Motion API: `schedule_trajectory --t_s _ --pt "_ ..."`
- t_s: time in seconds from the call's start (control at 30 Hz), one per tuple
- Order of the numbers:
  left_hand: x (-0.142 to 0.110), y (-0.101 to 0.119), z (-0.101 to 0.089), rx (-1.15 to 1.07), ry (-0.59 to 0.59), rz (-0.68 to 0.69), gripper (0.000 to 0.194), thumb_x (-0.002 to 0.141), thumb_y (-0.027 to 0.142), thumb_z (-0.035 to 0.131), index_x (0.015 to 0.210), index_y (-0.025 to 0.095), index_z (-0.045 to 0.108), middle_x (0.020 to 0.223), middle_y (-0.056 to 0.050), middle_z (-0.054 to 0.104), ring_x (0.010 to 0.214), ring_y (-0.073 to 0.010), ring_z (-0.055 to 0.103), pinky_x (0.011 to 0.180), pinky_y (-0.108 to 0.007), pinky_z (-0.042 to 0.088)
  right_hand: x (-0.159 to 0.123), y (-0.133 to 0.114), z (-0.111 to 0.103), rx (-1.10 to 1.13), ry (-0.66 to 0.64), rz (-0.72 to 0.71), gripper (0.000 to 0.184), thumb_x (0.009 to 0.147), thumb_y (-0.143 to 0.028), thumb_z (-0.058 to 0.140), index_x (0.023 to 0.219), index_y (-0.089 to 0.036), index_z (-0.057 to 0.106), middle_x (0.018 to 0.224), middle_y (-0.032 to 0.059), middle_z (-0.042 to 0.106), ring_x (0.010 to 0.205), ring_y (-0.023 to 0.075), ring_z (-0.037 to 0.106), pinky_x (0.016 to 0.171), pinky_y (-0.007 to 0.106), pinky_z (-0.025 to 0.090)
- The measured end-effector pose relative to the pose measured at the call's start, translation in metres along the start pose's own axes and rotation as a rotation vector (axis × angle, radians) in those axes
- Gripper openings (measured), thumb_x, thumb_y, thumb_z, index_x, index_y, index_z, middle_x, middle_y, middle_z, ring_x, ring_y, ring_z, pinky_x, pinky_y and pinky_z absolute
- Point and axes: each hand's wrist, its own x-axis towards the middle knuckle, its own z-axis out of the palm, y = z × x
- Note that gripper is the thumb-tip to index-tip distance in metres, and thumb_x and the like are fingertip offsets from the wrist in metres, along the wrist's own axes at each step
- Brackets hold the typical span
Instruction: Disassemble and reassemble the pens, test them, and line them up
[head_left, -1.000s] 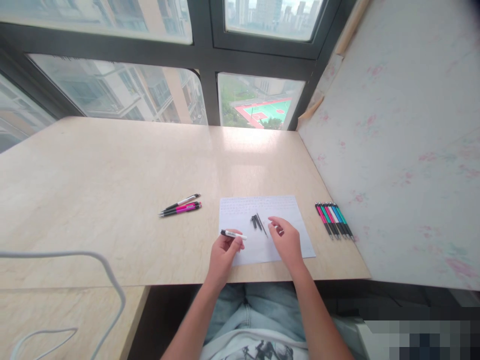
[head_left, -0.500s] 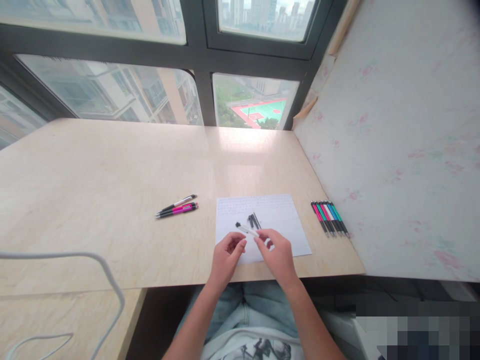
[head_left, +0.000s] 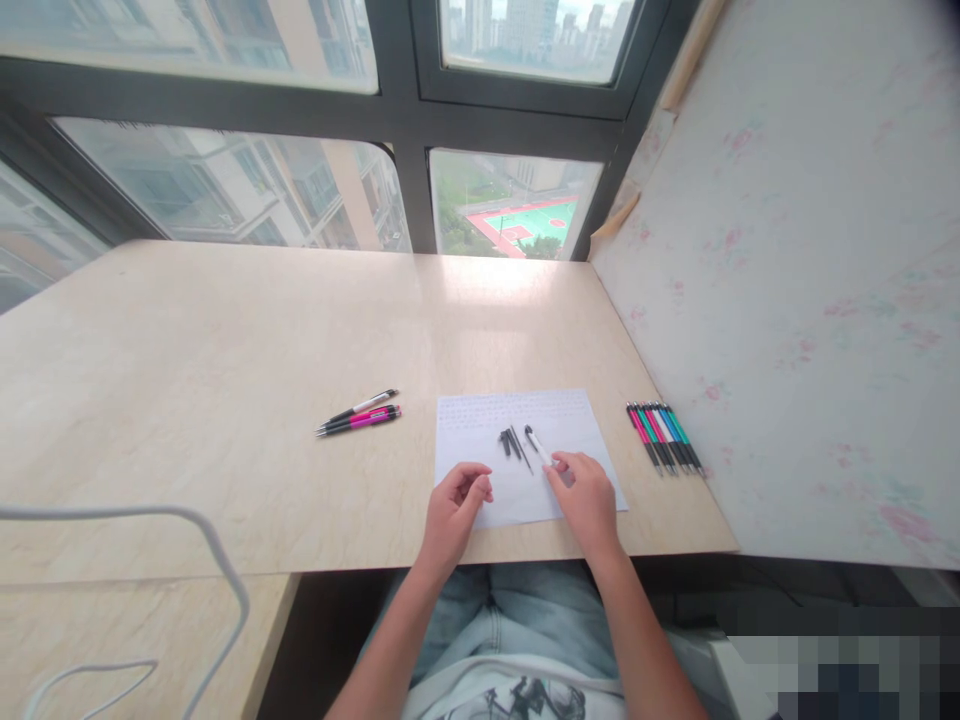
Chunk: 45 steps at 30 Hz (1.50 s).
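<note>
My right hand [head_left: 589,497] pinches the lower end of a white pen barrel [head_left: 538,446], whose black clip end points away from me over the paper. Left of the barrel, a thin dark refill [head_left: 522,450] and several short black pen parts [head_left: 508,442] lie on the written sheet of paper [head_left: 592,430]. My left hand [head_left: 454,505] rests at the sheet's lower left with fingers curled and thumb close to the fingertips. Whether something small is between them cannot be made out.
Several click pens [head_left: 358,412] lie together on the left of the table [head_left: 225,340]. A row of coloured pens [head_left: 664,438] lies beside the papered wall [head_left: 787,300] at right. A white cable [head_left: 217,550] loops at front left. Windows stand behind the table.
My right hand has moved right, taking the white barrel away from my left hand and down beside the loose parts. My left hand has stayed nearly in place.
</note>
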Motion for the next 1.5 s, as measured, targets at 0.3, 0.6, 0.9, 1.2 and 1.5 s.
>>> schedule_trajectory --t_s 0.3,0.6,0.9,1.2,1.5 --pt "-0.014 -0.007 -0.001 0.08 0.074 0.234 0.015 0.093 0.03 0.055 0.092 0.019 0.064 0.07 -0.001 0.062 0.066 -0.0153 0.059 0.065 -0.027 0.046 -0.025 -0.037 -0.001 0.464 -0.136 -0.081 0.037 0.096 -0.033 0.047 0.064 -0.019 0.057 0.058 -0.0013 0.054 0.056 0.0131 0.051 0.056 0.025 0.038" --pt "-0.025 -0.003 0.006 0.489 -0.271 0.252 0.032 0.095 0.032 0.048 0.068 0.019 0.059 0.061 -0.001 0.056 0.058 -0.0138 0.049 0.057 -0.026 0.038 -0.038 -0.044 0.013 0.48 -0.111 -0.149 0.043 0.096 -0.028 0.044 0.055 -0.022 0.032 0.052 -0.0056 0.033 0.049 0.0103 0.034 0.051 0.026 0.027" --pt "-0.023 -0.004 0.005 0.479 -0.229 0.261 0.032 0.095 0.033 0.048 0.068 0.018 0.058 0.062 0.0 0.055 0.059 -0.0137 0.048 0.059 -0.026 0.037 -0.038 -0.047 0.012 0.455 -0.124 -0.199 0.042 0.095 -0.026 0.044 0.054 -0.021 0.036 0.052 -0.0051 0.036 0.05 0.0106 0.037 0.052 0.026 0.029" --pt "-0.024 -0.003 0.005 0.484 -0.223 0.259 0.033 0.095 0.034 0.047 0.068 0.019 0.057 0.062 0.0 0.056 0.059 -0.0139 0.048 0.059 -0.026 0.037 -0.038 -0.046 0.013 0.436 -0.129 -0.198 0.042 0.095 -0.027 0.044 0.054 -0.021 0.037 0.052 -0.005 0.037 0.05 0.0107 0.037 0.052 0.026 0.03" --pt "-0.024 -0.005 0.005 0.481 -0.225 0.253 0.033 0.095 0.034 0.046 0.069 0.019 0.058 0.063 -0.001 0.056 0.059 -0.0143 0.048 0.059 -0.027 0.038 -0.037 -0.047 0.012 0.423 -0.113 -0.211 0.042 0.094 -0.025 0.046 0.053 -0.021 0.04 0.052 -0.0047 0.039 0.049 0.0108 0.038 0.051 0.026 0.029"
